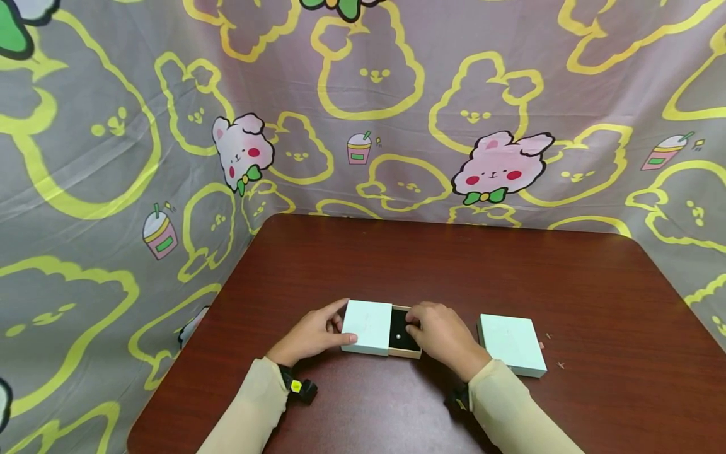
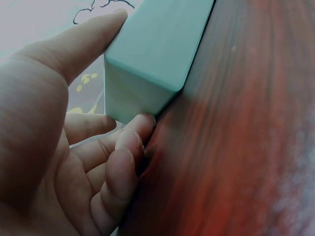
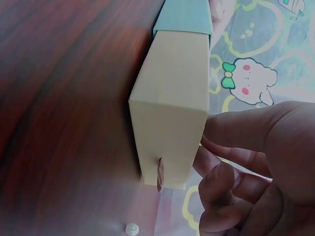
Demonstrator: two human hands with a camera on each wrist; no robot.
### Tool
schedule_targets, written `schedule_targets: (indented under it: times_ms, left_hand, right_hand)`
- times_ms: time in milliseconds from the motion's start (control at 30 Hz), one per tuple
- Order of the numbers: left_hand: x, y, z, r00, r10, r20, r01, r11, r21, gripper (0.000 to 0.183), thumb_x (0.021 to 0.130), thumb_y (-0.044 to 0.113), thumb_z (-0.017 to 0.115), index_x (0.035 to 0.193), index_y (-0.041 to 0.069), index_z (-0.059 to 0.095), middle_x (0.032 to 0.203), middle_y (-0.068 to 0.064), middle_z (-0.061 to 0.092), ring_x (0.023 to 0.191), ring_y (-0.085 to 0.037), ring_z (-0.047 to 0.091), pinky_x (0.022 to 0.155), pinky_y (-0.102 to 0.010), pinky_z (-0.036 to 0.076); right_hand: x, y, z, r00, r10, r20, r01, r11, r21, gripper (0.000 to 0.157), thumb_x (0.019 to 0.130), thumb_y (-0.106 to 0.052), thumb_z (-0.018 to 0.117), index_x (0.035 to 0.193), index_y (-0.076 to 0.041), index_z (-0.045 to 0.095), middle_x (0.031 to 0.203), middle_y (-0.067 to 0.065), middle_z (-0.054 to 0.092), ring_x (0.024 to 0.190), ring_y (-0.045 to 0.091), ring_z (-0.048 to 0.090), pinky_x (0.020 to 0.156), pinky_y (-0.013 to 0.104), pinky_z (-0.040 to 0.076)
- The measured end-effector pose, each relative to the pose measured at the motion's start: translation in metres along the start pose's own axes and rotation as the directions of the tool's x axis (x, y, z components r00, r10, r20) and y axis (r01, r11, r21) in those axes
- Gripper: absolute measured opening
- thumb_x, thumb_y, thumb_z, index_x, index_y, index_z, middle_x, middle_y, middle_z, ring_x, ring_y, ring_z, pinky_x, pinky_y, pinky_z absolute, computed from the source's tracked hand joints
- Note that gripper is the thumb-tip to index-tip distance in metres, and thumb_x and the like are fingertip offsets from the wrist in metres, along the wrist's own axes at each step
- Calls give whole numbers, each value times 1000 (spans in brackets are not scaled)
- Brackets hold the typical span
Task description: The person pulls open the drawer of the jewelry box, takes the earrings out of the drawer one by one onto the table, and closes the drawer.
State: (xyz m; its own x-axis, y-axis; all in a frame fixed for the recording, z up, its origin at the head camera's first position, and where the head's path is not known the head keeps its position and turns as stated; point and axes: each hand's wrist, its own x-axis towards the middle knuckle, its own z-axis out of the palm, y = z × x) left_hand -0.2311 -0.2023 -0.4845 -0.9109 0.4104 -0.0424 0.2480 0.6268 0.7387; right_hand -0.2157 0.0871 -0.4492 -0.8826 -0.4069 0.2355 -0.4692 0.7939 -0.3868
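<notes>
A pale mint drawer box lies on the table, its cream drawer pulled partly out to the right. My left hand grips the mint sleeve at its left end, thumb at the near corner and fingers along the far and end sides. Black lining shows in the drawer, with a small pearl-like bead on it. My right hand is over the drawer's right end, fingers bent, fingertips at the lining; whether they pinch something I cannot tell. A ribbon tab sticks out of the drawer's end wall.
A second mint box lies closed on the right, just beyond my right wrist. Small thin pieces lie beside it on the brown table. A cartoon-patterned cloth hangs behind and along the left side.
</notes>
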Motion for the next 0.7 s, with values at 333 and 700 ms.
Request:
schedule_targets:
  times_ms: [333, 700]
  left_hand:
    - [-1, 2, 0, 1000, 5, 1, -4, 1000, -12, 88, 80, 51, 76, 149, 11, 39, 87, 3, 59, 61, -12, 54, 55, -28, 46]
    - [-1, 0, 0, 1000, 6, 4, -6, 1000, -8, 88, 79, 53, 76, 148, 12, 40, 87, 4, 59, 61, -11, 55, 55, -28, 47]
  right_hand:
    - [2, -4, 1, 1000, 0, 27, 0, 1000, 4, 9, 84, -17, 77, 93, -15, 75, 92, -3, 67, 83, 17, 64, 72, 37, 50]
    - [3, -10, 1, 997, -10, 71, 9, 1000, 13, 15, 85, -19, 76, 98, -13, 75, 99, 1, 69, 89, 21, 65, 77, 40, 51]
